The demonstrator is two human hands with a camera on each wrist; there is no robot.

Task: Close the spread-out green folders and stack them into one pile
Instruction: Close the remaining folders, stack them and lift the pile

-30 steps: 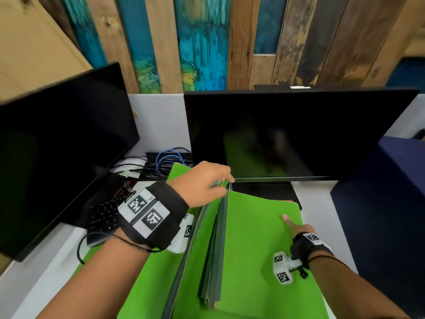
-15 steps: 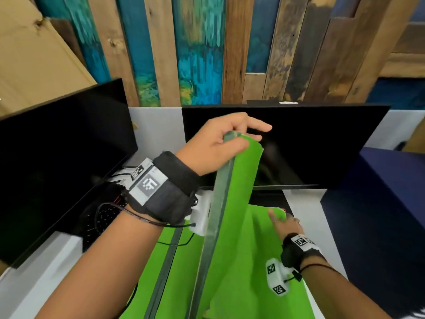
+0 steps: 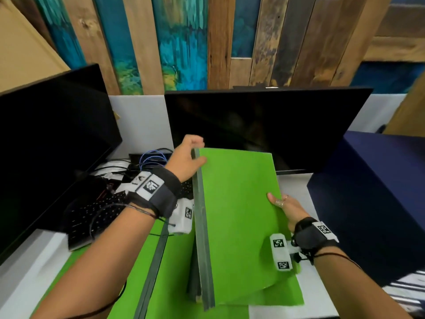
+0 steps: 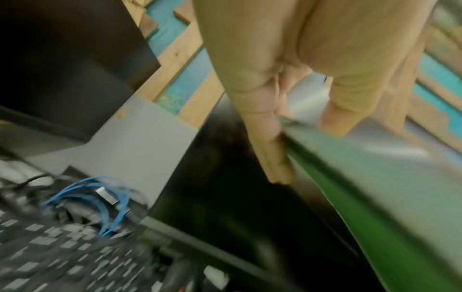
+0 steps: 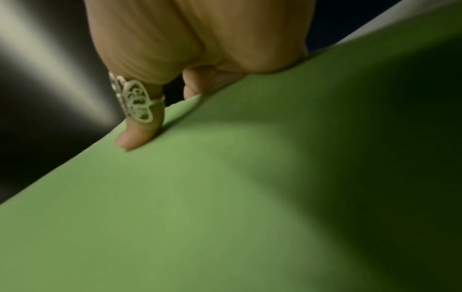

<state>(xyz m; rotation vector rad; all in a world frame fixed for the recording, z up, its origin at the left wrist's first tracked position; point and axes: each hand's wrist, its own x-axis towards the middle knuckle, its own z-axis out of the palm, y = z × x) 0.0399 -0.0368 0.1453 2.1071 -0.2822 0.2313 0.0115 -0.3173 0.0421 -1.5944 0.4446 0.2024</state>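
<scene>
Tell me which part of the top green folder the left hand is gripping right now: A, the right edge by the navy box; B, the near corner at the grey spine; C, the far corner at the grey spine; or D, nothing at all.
C. The left hand pinches the far corner of the top green folder at its grey spine, thumb on the cover, while the right hand holds the right edge.

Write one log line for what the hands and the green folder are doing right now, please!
step: stacking | left hand: grips green folder spine corner | right hand: holds its right edge | folder: closed, tilted over second green folder
</scene>
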